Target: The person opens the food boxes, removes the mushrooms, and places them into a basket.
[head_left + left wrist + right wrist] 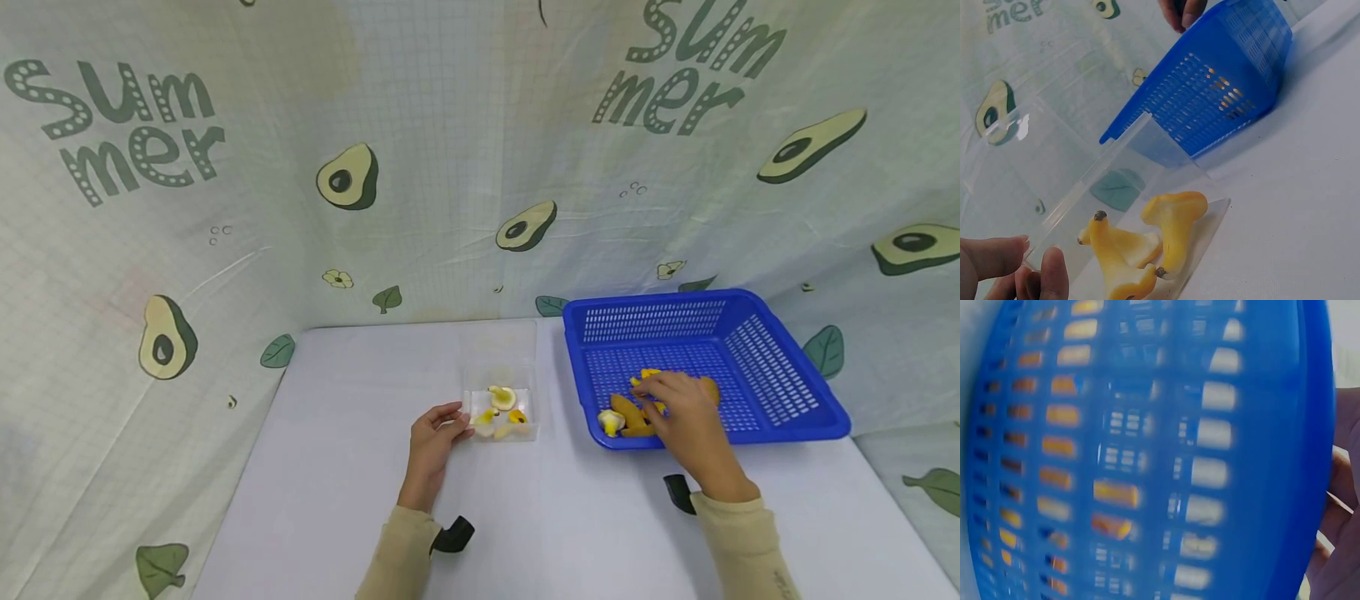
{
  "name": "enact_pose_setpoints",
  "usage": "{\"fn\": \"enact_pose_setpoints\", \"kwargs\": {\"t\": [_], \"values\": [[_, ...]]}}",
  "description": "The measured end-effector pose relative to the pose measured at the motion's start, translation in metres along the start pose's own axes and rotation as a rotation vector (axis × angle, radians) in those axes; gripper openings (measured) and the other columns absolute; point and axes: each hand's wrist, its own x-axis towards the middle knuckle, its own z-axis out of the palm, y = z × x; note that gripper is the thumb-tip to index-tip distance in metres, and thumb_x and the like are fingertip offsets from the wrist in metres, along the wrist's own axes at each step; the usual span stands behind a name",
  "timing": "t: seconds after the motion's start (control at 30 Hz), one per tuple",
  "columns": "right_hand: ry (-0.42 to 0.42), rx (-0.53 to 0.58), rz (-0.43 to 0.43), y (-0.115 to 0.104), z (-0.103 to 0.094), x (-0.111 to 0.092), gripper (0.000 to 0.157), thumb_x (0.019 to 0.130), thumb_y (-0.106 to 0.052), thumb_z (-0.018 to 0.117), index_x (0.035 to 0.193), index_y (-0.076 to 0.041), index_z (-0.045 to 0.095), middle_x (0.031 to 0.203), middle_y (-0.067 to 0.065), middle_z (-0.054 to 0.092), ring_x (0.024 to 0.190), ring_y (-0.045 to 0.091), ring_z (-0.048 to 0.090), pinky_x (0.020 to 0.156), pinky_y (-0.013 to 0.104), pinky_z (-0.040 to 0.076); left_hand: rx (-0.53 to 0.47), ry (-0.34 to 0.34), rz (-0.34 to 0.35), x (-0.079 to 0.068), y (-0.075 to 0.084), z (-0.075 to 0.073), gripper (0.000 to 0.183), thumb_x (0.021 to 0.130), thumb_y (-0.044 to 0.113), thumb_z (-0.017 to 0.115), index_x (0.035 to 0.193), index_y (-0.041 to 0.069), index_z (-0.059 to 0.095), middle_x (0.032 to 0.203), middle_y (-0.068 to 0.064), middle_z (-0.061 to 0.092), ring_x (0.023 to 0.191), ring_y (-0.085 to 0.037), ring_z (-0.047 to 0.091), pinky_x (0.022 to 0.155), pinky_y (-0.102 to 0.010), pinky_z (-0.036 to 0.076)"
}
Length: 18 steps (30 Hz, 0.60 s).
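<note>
left hand (433, 442): thumb and fingers pinch left wall of clear box (476, 400) | clear box: on bench (337, 433) near far edge's middle, 3 yellow mushroom-shaped pieces (1175, 232) inside | right hand (692, 427): fingers reach down among brown pieces (626, 410), cannot tell whether pinching any | blue basket (783, 358): bench's far right corner

Glossy clear plastic box (529, 400), smooth plastic basket (652, 321), smooth, matt-looking mushroom-shaped pieces (1175, 228)
</note>
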Motion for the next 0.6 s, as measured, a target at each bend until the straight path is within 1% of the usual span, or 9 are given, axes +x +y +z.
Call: {"fn": "enact_pose_setpoints", "kwargs": {"t": [0.07, 0.13, 0.27, 0.5, 0.6], "values": [[-0.002, 0.031, -0.023, -0.004, 0.004, 0.001, 0.032, 0.067, 0.016, 0.091, 0.089, -0.002, 0.077, 0.091, 0.012, 0.074, 0.087, 0.035, 0.068, 0.082, 0.055, 0.056, 0.001, 0.001, -0.006, 0.0, 0.0, 0.0, 0.039, 0.096, -0.008, 0.071, 0.132, -0.018, 0.059, 0.103, -0.01, 0.06, 0.084, -0.013, 0.063, 0.076, -0.022, 0.065], [-0.01, 0.059, -0.039, -0.01, 0.009, 0.002, 0.03, 0.069, 0.014, 0.091, 0.09, -0.002, 0.077, 0.09, 0.01, 0.074, 0.088, 0.034, 0.069, 0.086, 0.056, 0.056, 0.001, 0.001, -0.006, 0.0, 0.0, 0.0, 0.039, 0.096, -0.007, 0.071, 0.132, -0.018, 0.06, 0.104, -0.01, 0.06, 0.084, -0.013, 0.063, 0.076, -0.022, 0.065], [-0.04, 0.1, -0.044, -0.026, 0.018, 0.006, 0.025, 0.074, 0.01, 0.09, 0.092, -0.005, 0.078, 0.093, 0.006, 0.074, 0.091, 0.029, 0.069, 0.089, 0.053, 0.055, -0.007, 0.003, -0.008, 0.001, 0.0, 0.0, 0.04, 0.095, -0.008, 0.071, 0.132, -0.018, 0.06, 0.103, -0.009, 0.06, 0.083, -0.012, 0.063, 0.075, -0.023, 0.065], [-0.06, 0.123, -0.107, -0.053, 0.037, 0.017, 0.026, 0.077, 0.006, 0.09, 0.095, -0.008, 0.079, 0.097, 0.003, 0.074, 0.092, 0.024, 0.069, 0.085, 0.048, 0.058, -0.016, -0.002, -0.001, 0.002, -0.001, -0.001, 0.04, 0.095, -0.009, 0.071, 0.132, -0.02, 0.059, 0.102, -0.009, 0.06, 0.082, -0.012, 0.063, 0.074, -0.023, 0.065], [-0.085, 0.121, -0.114, -0.063, 0.045, 0.021, 0.026, 0.079, 0.004, 0.09, 0.098, -0.009, 0.079, 0.099, 0.002, 0.074, 0.094, 0.023, 0.068, 0.086, 0.047, 0.059, -0.022, -0.005, -0.002, 0.002, -0.001, -0.001, 0.04, 0.095, -0.009, 0.071, 0.132, -0.02, 0.059, 0.102, -0.009, 0.06, 0.082, -0.012, 0.063, 0.074, -0.023, 0.065]]}}
